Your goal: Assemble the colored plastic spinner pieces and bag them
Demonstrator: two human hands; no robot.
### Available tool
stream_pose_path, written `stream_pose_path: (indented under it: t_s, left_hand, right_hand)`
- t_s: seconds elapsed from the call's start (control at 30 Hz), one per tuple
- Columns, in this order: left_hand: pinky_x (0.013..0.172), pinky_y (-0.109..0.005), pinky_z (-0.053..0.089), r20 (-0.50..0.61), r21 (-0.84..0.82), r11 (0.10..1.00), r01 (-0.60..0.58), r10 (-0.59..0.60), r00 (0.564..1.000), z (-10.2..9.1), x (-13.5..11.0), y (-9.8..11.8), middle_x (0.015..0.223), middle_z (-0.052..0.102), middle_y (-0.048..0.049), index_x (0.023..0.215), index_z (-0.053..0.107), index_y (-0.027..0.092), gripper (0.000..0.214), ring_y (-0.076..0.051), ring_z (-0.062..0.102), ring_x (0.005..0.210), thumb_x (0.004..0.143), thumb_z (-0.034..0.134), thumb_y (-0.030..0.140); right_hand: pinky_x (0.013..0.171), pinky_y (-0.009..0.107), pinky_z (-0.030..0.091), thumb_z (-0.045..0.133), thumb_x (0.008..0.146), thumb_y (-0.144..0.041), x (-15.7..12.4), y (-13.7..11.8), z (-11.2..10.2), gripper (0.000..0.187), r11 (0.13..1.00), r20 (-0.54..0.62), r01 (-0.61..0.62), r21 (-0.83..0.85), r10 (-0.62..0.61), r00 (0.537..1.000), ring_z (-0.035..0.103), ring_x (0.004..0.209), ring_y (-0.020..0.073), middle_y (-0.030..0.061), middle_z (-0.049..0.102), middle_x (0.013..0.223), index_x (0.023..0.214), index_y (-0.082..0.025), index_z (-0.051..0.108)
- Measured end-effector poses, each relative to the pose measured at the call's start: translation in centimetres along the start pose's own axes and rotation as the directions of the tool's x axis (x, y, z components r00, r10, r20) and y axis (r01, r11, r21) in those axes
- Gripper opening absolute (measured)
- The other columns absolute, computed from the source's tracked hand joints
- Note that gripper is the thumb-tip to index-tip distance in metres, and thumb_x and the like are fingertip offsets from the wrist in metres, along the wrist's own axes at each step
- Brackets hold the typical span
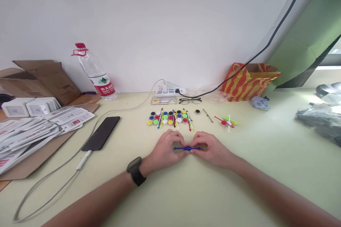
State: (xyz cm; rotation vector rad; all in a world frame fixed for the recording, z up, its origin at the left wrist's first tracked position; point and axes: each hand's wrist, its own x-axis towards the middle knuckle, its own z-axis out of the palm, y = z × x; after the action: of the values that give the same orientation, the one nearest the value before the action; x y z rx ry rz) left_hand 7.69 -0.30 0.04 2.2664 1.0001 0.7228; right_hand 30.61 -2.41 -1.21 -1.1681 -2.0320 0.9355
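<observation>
Currently, the left hand (165,150) and the right hand (214,150) both pinch a blue arrow (188,148) near its middle, between thumbs and fingers. It points sideways between the two hands; whether it touches the table (186,191), I cannot tell. Beyond the hands there are rows of coloured discs (170,117), with thin arrows (174,118) among them. Rightward of these, a red arrow (223,122) crosses a white arrow (228,124).

Left hand (165,151) — thin, silvery-looking ring (172,133) on one finger, too small for detail. Left wrist (146,167) — black watch (136,172), dark face with rounded corners, plain black strap. Right hand (213,149) and both forearms (277,188) bare.
</observation>
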Motion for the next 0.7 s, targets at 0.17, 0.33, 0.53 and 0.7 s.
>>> stream_pose_path:
  t_s: [0.17, 0.33, 0.53, 0.7]
  left_hand:
    - [0.084, -0.040, 0.050, 0.003, 0.062, 0.998, 0.011, -0.011, 1.000, 0.1, 0.1, 0.1, 0.094, 0.071, -0.0022, 0.081, 0.072, 0.025, 0.009, -0.025, 0.061, 0.092, 0.082, 0.079, 0.031]
    - [0.089, -0.041, 0.050, 0.000, 0.071, 0.997, -0.005, 0.005, 1.000, -0.1, -0.2, 0.4, 0.096, 0.070, -0.0020, 0.085, 0.070, 0.025, 0.009, -0.025, 0.060, 0.094, 0.083, 0.078, 0.030]
    - [0.099, -0.042, 0.049, -0.084, -0.029, 0.999, 0.034, -0.037, 0.996, -0.3, -0.6, 0.6, 0.115, 0.069, -0.0030, 0.112, 0.068, 0.029, 0.026, -0.026, 0.059, 0.113, 0.089, 0.075, 0.038]
    - [0.101, -0.043, 0.047, -0.199, -0.064, 0.991, 0.117, -0.127, 0.972, -0.6, -0.4, 0.6, 0.116, 0.068, -0.0032, 0.113, 0.066, 0.028, 0.021, -0.025, 0.059, 0.115, 0.099, 0.061, 0.043]
  right_hand:
    - [0.076, 0.032, 0.051, 0.073, 0.090, -0.029, 0.2, -0.1, 0.0, 0.008, 1.000, 0.003, 0.009, -0.013, -0.009, 1.000, 0.062, 0.090, 0.0207, 0.0037, 0.064, 0.090, 0.088, -0.025, 0.079]
    - [0.074, 0.031, 0.051, 0.073, 0.089, -0.034, 0.0, -0.5, -0.4, 0.013, 1.000, 0.009, 0.007, -0.006, -0.007, 1.000, 0.063, 0.086, 0.0196, 0.0046, 0.066, 0.096, 0.096, -0.025, 0.079]
    - [0.062, 0.031, 0.049, 0.059, 0.096, -0.055, 0.0, -1.1, -1.7, 0.043, 0.984, -0.150, -0.176, 0.004, 0.175, 0.973, 0.058, 0.067, 0.0179, 0.0040, 0.069, 0.085, 0.123, -0.024, 0.071]
    - [0.054, 0.028, 0.040, 0.045, 0.099, -0.067, -0.5, -2.9, -2.9, 0.058, 0.909, 0.000, -0.361, 0.209, 0.369, 0.930, 0.038, 0.049, 0.0140, -0.0065, 0.043, 0.050, 0.127, -0.023, 0.070]
